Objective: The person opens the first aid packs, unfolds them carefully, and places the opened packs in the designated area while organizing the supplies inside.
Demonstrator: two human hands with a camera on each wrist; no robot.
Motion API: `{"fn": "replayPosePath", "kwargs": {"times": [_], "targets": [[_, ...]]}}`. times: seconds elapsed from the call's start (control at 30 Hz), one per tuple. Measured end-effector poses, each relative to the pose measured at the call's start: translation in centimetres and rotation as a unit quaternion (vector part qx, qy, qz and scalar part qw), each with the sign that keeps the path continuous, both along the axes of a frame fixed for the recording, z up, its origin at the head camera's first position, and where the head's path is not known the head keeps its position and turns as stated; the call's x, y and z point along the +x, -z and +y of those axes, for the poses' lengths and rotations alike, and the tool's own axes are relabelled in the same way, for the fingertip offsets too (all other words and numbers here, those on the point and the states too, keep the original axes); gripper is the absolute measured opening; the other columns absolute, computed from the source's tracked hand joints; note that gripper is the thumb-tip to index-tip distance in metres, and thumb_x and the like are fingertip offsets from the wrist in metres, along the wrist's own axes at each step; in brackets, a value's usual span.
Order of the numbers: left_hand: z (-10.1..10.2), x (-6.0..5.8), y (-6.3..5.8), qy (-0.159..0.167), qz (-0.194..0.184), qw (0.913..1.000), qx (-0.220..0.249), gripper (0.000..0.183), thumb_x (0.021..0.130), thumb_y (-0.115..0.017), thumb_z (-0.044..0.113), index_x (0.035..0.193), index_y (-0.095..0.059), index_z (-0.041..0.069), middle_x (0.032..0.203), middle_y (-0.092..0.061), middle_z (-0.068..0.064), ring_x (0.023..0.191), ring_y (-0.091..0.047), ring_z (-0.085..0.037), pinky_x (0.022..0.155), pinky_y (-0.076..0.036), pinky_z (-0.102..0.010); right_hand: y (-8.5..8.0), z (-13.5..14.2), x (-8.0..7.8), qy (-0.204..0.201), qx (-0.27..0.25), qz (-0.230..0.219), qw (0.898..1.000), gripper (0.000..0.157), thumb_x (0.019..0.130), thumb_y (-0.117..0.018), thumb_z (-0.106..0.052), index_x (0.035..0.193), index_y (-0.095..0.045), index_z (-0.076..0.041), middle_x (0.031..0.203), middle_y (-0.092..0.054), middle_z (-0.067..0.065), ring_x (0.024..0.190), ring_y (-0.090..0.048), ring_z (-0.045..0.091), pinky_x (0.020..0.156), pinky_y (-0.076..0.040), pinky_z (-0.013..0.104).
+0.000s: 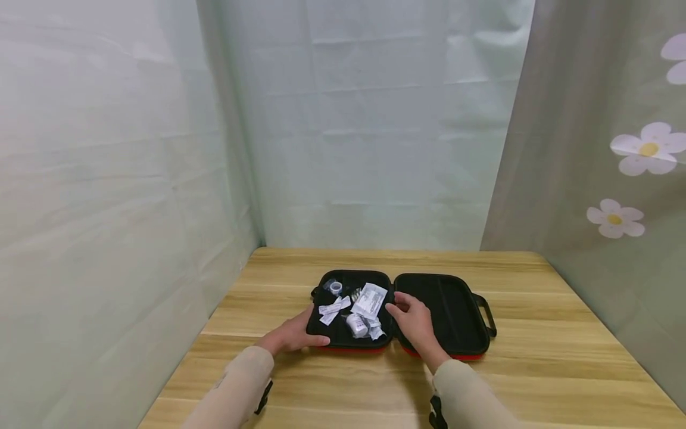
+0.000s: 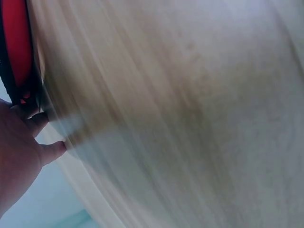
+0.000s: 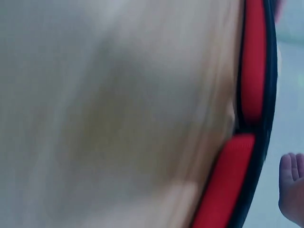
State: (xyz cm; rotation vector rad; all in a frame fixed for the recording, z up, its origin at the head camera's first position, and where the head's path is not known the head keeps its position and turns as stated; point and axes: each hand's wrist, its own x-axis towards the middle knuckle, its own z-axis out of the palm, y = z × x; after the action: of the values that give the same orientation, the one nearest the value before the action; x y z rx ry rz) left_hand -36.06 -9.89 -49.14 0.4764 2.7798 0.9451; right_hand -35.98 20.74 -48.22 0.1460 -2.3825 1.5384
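Observation:
A black case with a red outer shell (image 3: 252, 61) lies unfolded on the table. Its left half (image 1: 343, 342) holds a tape roll (image 1: 336, 288), white paper strips (image 1: 332, 311), a flat white packet (image 1: 370, 300), a small white bottle (image 1: 356, 326) and crumpled white wrappers (image 1: 377, 331). At the front left corner, my left hand (image 1: 292, 333) grips the case, its thumb along the front rim. My right hand (image 1: 417, 322) hovers over the middle fold, fingers loosely bent beside the flat packet, nothing visible between them.
The right half of the case (image 1: 447, 310) has a bare black lining and a carry handle (image 1: 486, 316) on its right side. Under it spreads a wooden table (image 1: 557, 333). Pale curtains (image 1: 370, 131) hang behind and on both sides.

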Motion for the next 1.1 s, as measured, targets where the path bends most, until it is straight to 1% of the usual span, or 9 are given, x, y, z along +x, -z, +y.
{"fn": "replayPosePath", "kwargs": {"times": [0.2,0.3,0.4,0.53,0.63,0.73,0.87,1.0,1.1], "targets": [[-0.1,0.0,0.0,-0.003,-0.004,1.0,0.007,0.107,0.082,-0.08,0.046,0.158,-0.016,0.005,0.156,-0.033,-0.019,0.137,-0.037,-0.038,0.11,-0.03,-0.056,1.1,-2.6,1.2,0.035,-0.029,0.011,0.999,0.04,0.086,-0.078,-0.015,0.121,-0.068,0.002,0.113,-0.07,0.017,0.099,-0.067,0.029,0.086,-0.054,0.044],[-0.1,0.1,-0.1,-0.003,-0.002,1.0,0.005,0.106,0.082,-0.08,0.046,0.157,-0.018,0.004,0.155,-0.035,-0.019,0.136,-0.038,-0.037,0.11,-0.031,-0.055,1.4,-3.9,1.8,0.043,-0.036,0.013,0.998,0.041,0.085,-0.08,-0.015,0.12,-0.068,0.003,0.11,-0.069,0.016,0.098,-0.067,0.029,0.084,-0.055,0.043],[0.0,0.2,-0.2,0.001,0.001,1.0,0.004,0.107,0.083,-0.079,0.045,0.158,-0.016,0.003,0.156,-0.033,-0.02,0.137,-0.037,-0.038,0.11,-0.031,-0.055,1.6,-4.8,2.5,0.045,-0.034,0.022,0.998,0.041,0.082,-0.082,-0.014,0.118,-0.069,0.004,0.107,-0.069,0.016,0.096,-0.067,0.03,0.082,-0.055,0.043],[0.0,0.2,-0.3,0.012,0.01,0.9999,0.007,0.108,0.084,-0.079,0.043,0.158,-0.012,0.001,0.157,-0.029,-0.024,0.139,-0.034,-0.041,0.111,-0.029,-0.057,1.8,-5.9,3.2,0.059,-0.016,0.034,0.998,0.043,0.079,-0.084,-0.016,0.115,-0.071,0.004,0.103,-0.069,0.014,0.093,-0.068,0.029,0.079,-0.056,0.041],[-0.2,0.1,-0.1,0.022,0.019,0.9996,-0.001,0.108,0.084,-0.077,0.046,0.157,-0.012,0.001,0.156,-0.029,-0.025,0.138,-0.035,-0.043,0.11,-0.029,-0.059,1.9,-6.5,3.5,0.069,-0.004,0.033,0.997,0.044,0.077,-0.086,-0.018,0.113,-0.072,0.003,0.1,-0.069,0.013,0.09,-0.069,0.028,0.077,-0.056,0.04],[-0.5,-0.2,0.5,0.03,0.031,0.9991,-0.004,0.109,0.084,-0.075,0.052,0.158,-0.012,0.002,0.156,-0.03,-0.025,0.137,-0.036,-0.042,0.11,-0.029,-0.059,2.0,-7.0,3.6,0.074,0.009,0.036,0.997,0.043,0.076,-0.085,-0.018,0.111,-0.072,0.004,0.097,-0.069,0.014,0.087,-0.068,0.029,0.076,-0.055,0.041],[-0.7,-0.6,1.2,0.035,0.043,0.9985,0.0,0.111,0.082,-0.074,0.056,0.158,-0.013,0.004,0.155,-0.033,-0.023,0.136,-0.038,-0.042,0.109,-0.031,-0.059,2.4,-7.5,3.6,0.082,0.044,0.047,0.995,0.039,0.075,-0.085,-0.017,0.105,-0.073,0.004,0.089,-0.068,0.014,0.082,-0.065,0.032,0.073,-0.051,0.045],[-0.7,-0.7,1.4,0.03,0.038,0.9988,0.001,0.112,0.082,-0.075,0.056,0.158,-0.013,0.005,0.155,-0.033,-0.022,0.136,-0.037,-0.041,0.11,-0.03,-0.058,2.9,-7.9,3.4,0.09,0.081,0.061,0.991,0.032,0.072,-0.087,-0.018,0.095,-0.075,0.0,0.082,-0.066,0.012,0.078,-0.063,0.033,0.07,-0.049,0.047],[-0.6,-0.5,1.1,0.024,0.031,0.9992,0.001,0.112,0.082,-0.076,0.055,0.158,-0.012,0.004,0.156,-0.031,-0.022,0.138,-0.035,-0.041,0.11,-0.029,-0.058,3.2,-8.1,3.4,0.089,0.104,0.074,0.988,0.028,0.071,-0.088,-0.018,0.088,-0.074,-0.002,0.078,-0.063,0.011,0.074,-0.062,0.032,0.066,-0.048,0.047]]}}
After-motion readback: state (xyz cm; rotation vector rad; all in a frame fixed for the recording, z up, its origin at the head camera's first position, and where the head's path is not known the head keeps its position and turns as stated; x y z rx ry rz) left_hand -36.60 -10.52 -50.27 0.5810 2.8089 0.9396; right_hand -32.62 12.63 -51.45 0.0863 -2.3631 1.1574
